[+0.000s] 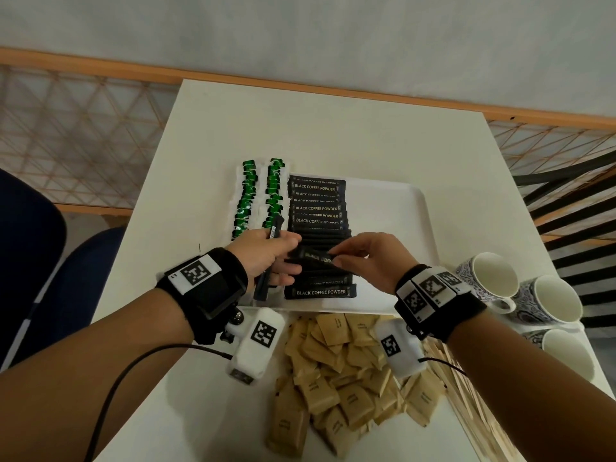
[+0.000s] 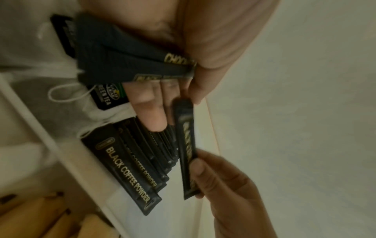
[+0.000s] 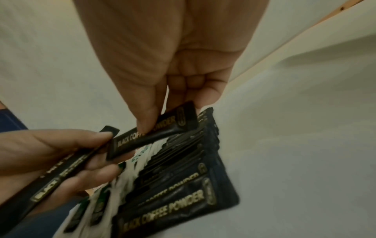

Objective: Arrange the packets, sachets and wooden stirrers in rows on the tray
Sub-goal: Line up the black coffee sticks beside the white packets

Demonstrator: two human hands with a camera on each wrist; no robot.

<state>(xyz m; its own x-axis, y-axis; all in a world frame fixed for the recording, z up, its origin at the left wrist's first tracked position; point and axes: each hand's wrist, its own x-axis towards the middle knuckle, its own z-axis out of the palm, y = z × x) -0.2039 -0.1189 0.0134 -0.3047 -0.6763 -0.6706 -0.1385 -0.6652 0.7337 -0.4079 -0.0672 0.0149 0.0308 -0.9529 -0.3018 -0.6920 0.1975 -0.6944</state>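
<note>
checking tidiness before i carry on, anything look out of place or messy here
Yes: the brown sachets lie in a loose heap on the table, off the tray. The coffee row looks neat.

dim, soft indoor light; wrist views blurred, head view edges warped.

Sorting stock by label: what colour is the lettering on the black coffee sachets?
Gold on black coffee sachets, clearest in the right wrist view.
</note>
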